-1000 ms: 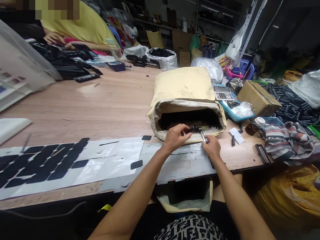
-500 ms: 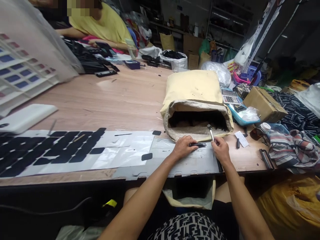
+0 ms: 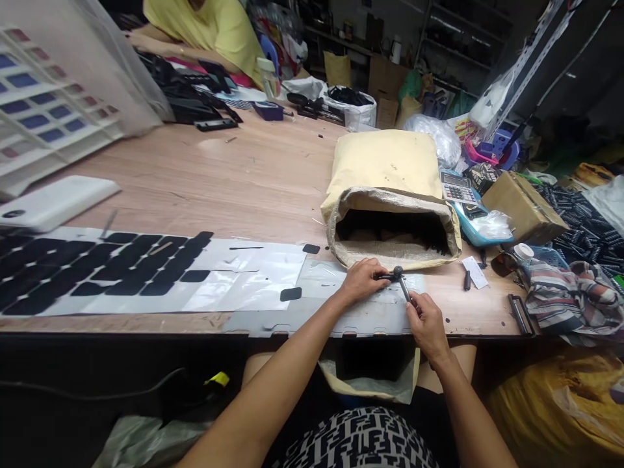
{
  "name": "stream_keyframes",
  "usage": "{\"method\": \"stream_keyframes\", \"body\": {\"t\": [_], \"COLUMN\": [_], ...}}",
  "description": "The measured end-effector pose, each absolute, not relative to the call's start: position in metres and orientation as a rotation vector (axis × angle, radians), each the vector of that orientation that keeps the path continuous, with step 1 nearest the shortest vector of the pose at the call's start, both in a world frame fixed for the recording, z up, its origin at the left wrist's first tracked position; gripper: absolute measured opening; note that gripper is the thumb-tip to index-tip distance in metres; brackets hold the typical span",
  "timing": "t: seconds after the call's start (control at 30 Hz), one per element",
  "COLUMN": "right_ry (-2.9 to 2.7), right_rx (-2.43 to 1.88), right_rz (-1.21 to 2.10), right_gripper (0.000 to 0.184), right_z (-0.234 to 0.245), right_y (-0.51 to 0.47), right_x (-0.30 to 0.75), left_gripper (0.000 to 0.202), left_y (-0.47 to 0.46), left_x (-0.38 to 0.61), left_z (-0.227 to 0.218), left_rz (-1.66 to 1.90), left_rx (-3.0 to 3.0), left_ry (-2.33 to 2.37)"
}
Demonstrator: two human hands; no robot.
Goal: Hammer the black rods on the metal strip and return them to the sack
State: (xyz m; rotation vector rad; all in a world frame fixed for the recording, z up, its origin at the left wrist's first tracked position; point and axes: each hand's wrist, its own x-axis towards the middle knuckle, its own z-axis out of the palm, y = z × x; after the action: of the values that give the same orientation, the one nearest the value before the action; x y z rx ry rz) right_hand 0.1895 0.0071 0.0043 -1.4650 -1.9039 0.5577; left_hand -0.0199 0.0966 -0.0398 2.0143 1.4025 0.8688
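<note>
My left hand (image 3: 363,281) is closed on a slim black piece (image 3: 383,277) at the front of the table, its kind too small to tell. In my right hand (image 3: 429,325) is the metal handle of a small hammer (image 3: 404,288). The hammer's dark round head lies at the tip of the black piece; I cannot tell if they touch. Beneath both hands lies a grey sheet (image 3: 322,318). Just behind them a pale yellow sack (image 3: 385,159) rests on its side, its mouth facing me and dark contents inside.
On the left, black rounded pads (image 3: 131,266) cover a white sheet (image 3: 234,292). To the right stand a calculator (image 3: 458,188), a cardboard box (image 3: 524,208) and a checkered cloth (image 3: 565,299). Another open sack (image 3: 409,383) hangs below the table edge. A person in yellow (image 3: 209,32) sits across.
The hammer has tipped from upright down to the left, its head now at the black piece. My right hand has lowered slightly. The whole view has shifted a little.
</note>
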Motion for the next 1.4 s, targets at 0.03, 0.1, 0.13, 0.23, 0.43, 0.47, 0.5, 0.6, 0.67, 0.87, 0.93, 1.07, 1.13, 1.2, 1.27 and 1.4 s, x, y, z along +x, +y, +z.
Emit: {"method": "stream_keyframes", "body": {"t": [0.03, 0.1, 0.13, 0.23, 0.43, 0.47, 0.5, 0.6, 0.67, 0.87, 0.93, 1.07, 1.13, 1.2, 1.27, 1.4], "right_ry": [-1.905, -1.889, -1.881, -1.889, -1.827, -1.817, -1.813, -1.846, -1.891, -1.928, -1.914, -1.901, -1.899, -1.892, -1.895, -1.917], "right_rx": [-1.465, -1.454, -1.443, -1.42, -1.484, -1.5, -1.523, -1.646, -1.768, -2.021, -2.04, -2.061, -2.058, -2.052, -2.043, -2.05], "right_rz": [0.551, 0.548, 0.551, 0.586, 0.703, 0.677, 0.626, 0.349, 0.173, 0.17, 0.183, 0.242, 0.257, 0.259, 0.244, 0.229], "right_gripper": [0.028, 0.03, 0.03, 0.031, 0.031, 0.032, 0.033, 0.035, 0.035, 0.036, 0.037, 0.036, 0.036, 0.036, 0.035, 0.035], "right_z": [0.004, 0.005, 0.006, 0.009, 0.008, 0.008, 0.008, 0.009, 0.009, 0.002, 0.001, 0.001, 0.001, 0.001, 0.001, 0.001], "right_y": [0.007, 0.006, 0.006, 0.004, 0.015, 0.021, 0.029, 0.057, 0.075, 0.092, 0.091, 0.091, 0.091, 0.091, 0.09, 0.088], "right_x": [0.189, 0.187, 0.185, 0.177, 0.174, 0.176, 0.178, 0.183, 0.184, 0.176, 0.174, 0.175, 0.175, 0.175, 0.174, 0.173], "left_gripper": [0.017, 0.017, 0.016, 0.012, 0.015, 0.016, 0.018, 0.018, 0.016, 0.015, 0.017, 0.018, 0.018, 0.018, 0.02, 0.023], "left_y": [0.097, 0.097, 0.097, 0.096, 0.097, 0.098, 0.098, 0.097, 0.096, 0.097, 0.1, 0.095, 0.081, 0.059, 0.032, -0.011], "left_x": [-0.02, -0.02, -0.02, -0.02, -0.02, -0.02, -0.021, -0.022, -0.024, -0.031, -0.034, -0.043, -0.047, -0.048, -0.045, -0.035], "left_z": [-0.04, -0.04, -0.039, -0.037, -0.036, -0.036, -0.036, -0.034, -0.031, -0.028, -0.029, -0.022, -0.018, -0.016, -0.016, -0.02], "left_rz": [0.874, 0.886, 0.891, 0.899, 0.881, 0.875, 0.869, 0.862, 0.856, 0.803, 0.794, 0.745, 0.726, 0.705, 0.682, 0.65], "left_rx": [2.01, 2.007, 2.006, 2.007, 2.004, 2.004, 2.005, 2.006, 2.008, 2.011, 1.999, 1.986, 2.0, 2.021, 2.059, 2.17], "left_ry": [1.399, 1.388, 1.384, 1.384, 1.395, 1.393, 1.392, 1.37, 1.34, 1.203, 1.151, 1.03, 0.951, 0.863, 0.824, 0.978]}}
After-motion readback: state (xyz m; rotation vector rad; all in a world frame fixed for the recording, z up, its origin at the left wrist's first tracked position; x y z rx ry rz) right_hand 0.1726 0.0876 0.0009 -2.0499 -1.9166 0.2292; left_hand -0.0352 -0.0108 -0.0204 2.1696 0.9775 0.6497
